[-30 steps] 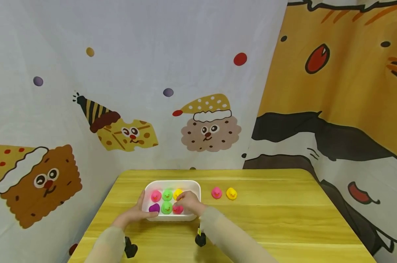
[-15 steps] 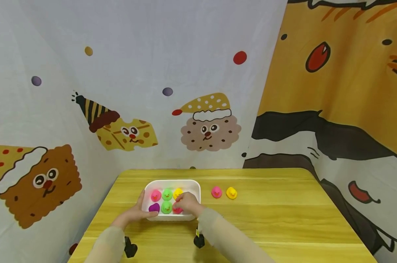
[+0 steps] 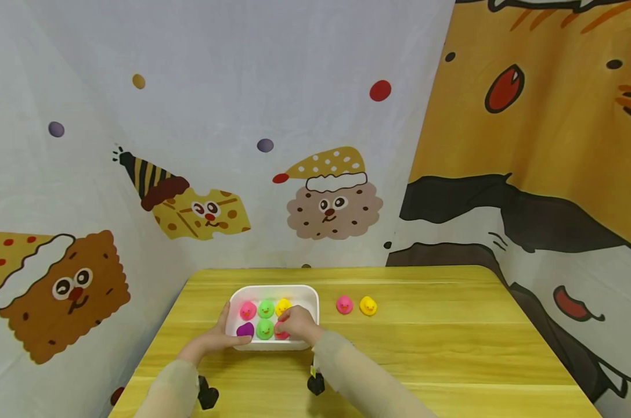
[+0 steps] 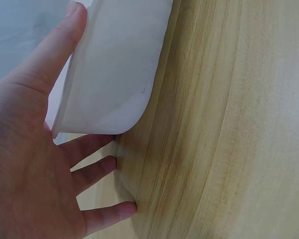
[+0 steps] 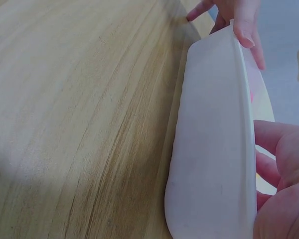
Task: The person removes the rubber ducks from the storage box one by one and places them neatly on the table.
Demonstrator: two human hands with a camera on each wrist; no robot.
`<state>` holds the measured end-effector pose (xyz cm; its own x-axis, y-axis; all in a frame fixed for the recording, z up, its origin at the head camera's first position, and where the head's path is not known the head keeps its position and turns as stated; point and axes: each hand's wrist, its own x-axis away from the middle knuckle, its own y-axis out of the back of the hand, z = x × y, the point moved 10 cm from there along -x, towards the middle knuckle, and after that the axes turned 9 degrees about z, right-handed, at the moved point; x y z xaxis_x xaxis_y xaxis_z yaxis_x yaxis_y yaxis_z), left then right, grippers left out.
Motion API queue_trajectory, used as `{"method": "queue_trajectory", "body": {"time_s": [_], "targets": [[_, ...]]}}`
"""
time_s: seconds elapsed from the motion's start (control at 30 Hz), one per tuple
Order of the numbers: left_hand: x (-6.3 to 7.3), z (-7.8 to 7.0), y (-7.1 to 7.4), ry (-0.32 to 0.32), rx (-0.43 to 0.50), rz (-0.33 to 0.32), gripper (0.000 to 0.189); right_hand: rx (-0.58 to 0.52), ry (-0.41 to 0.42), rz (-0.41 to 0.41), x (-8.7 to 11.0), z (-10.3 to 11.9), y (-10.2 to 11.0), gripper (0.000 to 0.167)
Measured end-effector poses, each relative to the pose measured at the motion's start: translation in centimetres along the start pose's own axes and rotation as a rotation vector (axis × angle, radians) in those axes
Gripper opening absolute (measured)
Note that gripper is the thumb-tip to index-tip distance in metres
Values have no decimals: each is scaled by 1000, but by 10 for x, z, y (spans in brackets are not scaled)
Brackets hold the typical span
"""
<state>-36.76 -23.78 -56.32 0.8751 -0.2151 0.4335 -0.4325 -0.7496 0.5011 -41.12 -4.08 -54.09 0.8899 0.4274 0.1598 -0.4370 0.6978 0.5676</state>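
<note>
A white plastic tray (image 3: 270, 346) on the table holds small toy ducks. Pink (image 3: 248, 310), green (image 3: 265, 308) and yellow (image 3: 282, 306) ducks form its back row. In front are a purple heart-like piece (image 3: 245, 330), a green duck (image 3: 264, 330) and a pink duck (image 3: 280, 333). My left hand (image 3: 211, 341) grips the tray's left end, thumb over the rim; the left wrist view shows its other fingers spread beside the corner. Reaching inside over the right end, my right hand (image 3: 300, 325) pinches the front pink duck, partly covering it. The tray wall hides its fingertips in the right wrist view.
To the tray's right, a pink duck (image 3: 344, 305) and a yellow duck (image 3: 368, 306) sit on the wooden table (image 3: 451, 348). A cartoon-printed curtain (image 3: 325, 69) hangs behind the table. A black device (image 3: 208, 393) is by the left wrist, another (image 3: 316, 383) by the right.
My right hand has shifted very slightly within the tray, its fingertips staying at the front pink duck. The left hand, the tray and the two ducks outside it look unchanged.
</note>
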Motion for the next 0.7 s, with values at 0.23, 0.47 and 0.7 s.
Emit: {"method": "queue_trajectory", "body": {"time_s": [0.23,0.47,0.7], "targets": [[1,-4,-1,-23,14,9,126,20,9,-20,2,3,1,19],[0,-2,1,-16,4,-2,124,38,11,-21,2,3,1,17],[-1,0,0,-15,-15,4,123,-7,-7,-24,0,-2,1,16]]}}
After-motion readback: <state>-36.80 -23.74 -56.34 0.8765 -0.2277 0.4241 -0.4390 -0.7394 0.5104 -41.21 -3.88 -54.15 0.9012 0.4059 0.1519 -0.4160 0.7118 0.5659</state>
